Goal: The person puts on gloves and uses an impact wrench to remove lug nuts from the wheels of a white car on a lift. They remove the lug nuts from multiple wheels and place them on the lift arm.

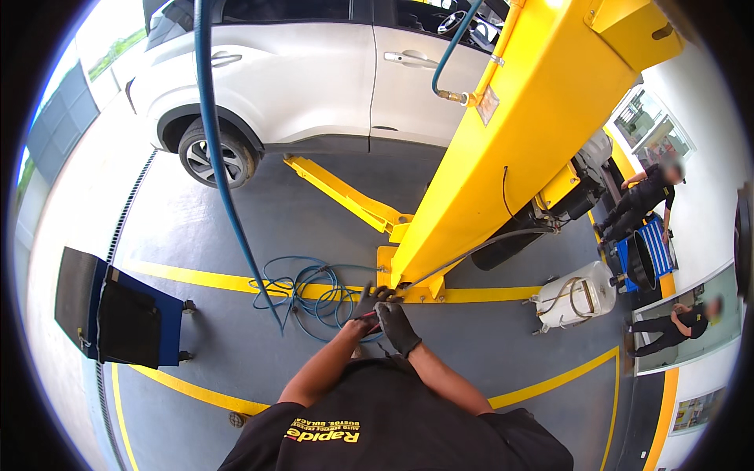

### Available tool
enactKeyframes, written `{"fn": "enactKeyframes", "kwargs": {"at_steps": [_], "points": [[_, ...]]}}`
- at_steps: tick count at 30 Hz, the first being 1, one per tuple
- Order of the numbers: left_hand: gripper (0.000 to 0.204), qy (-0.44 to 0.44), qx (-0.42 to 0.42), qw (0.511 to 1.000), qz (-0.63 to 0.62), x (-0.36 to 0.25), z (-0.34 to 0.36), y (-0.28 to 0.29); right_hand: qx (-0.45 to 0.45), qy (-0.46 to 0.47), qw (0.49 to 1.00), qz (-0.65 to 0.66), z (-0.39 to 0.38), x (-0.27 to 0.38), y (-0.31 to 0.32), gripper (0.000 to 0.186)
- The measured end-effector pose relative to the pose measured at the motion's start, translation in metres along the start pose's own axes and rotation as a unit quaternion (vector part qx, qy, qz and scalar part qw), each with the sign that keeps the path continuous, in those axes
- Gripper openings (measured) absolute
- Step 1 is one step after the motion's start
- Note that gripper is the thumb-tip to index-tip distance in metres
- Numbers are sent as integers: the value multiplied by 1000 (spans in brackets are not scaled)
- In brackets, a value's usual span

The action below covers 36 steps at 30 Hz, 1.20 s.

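My two hands, in dark gloves, are close together in front of my body, beside the foot of a yellow lift post (479, 173). My left hand (371, 301) is closed around a thin red object (367, 315), perhaps a tool handle; most of it is hidden. Just to its right, my right hand (399, 326) is closed too, its fingers bent toward the left one. What it grips, if anything, is too small to tell. On the floor at their left lies a loose coil of blue hose (318, 292).
A white car (314, 86) stands beyond the post, with a yellow lift arm (342, 192) near its underside. One blue hose (210, 125) hangs down at left. A dark blue cart (133, 318) stands left; a white wheeled tank (577, 297) and two people (648, 196) are right.
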State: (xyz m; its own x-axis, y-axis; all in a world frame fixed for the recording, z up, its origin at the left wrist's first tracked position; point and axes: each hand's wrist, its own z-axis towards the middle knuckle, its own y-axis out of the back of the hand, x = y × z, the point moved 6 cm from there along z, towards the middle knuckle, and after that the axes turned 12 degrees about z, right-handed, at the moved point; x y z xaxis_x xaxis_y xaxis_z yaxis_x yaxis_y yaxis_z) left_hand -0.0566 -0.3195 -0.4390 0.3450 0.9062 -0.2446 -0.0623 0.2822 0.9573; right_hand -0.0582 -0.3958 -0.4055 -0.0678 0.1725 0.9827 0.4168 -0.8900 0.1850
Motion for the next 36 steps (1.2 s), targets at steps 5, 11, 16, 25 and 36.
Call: {"fn": "enactKeyframes", "kwargs": {"at_steps": [5, 11, 16, 25, 36], "points": [[48, -86, -125, 985, -78, 11, -14, -18, 153, 25, 956, -249, -7, 34, -13, 31], [56, 31, 174, 979, 105, 27, -10, -27, 109, 130, 925, -341, -3, 95, -7, 20], [66, -32, 24, 997, 62, -23, 0, 18, 81, 236, 847, -470, 7, 35, -62, 19], [82, 261, -135, 678, -673, 102, 20, 44, 128, 292, 910, -264, -31, 173, -64, 25], [88, 259, -266, 450, -812, 80, 86, 175, -83, 309, 922, -217, 21, 216, -24, 16]]}}
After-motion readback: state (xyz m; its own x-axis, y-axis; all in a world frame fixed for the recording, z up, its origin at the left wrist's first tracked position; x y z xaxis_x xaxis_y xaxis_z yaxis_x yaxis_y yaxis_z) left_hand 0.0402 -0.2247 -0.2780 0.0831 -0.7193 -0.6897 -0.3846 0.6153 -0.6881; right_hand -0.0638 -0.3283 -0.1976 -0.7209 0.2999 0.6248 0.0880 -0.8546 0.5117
